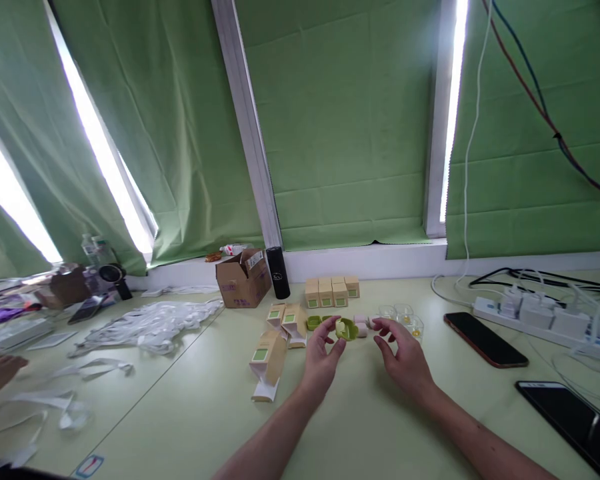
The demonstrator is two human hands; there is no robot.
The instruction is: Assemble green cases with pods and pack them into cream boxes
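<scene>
My left hand (pixel 324 360) pinches a small olive-green cup-like holder (pixel 350 329) with a pale piece in it. To its right my right hand (pixel 404 357) hovers over the table, thumb and forefinger apart. Close to its fingertips are small pale pink pieces (pixel 361 325); whether it touches one I cannot tell. Another green holder (pixel 313 323) sits just behind my left hand. Several clear little cups (pixel 404 312), some with yellow bits inside, stand beyond my right hand. Left of my hands are small kraft boxes (pixel 270 353) with green labels and flaps open.
Closed kraft boxes (pixel 326 293) stand in a row at the back, beside a black cylinder (pixel 278 273) and a cardboard carton (pixel 243 279). White straps (pixel 155 323) lie left, near another person's hand (pixel 0 373). Phones (pixel 485 339) and a cabled power strip (pixel 535 317) are right.
</scene>
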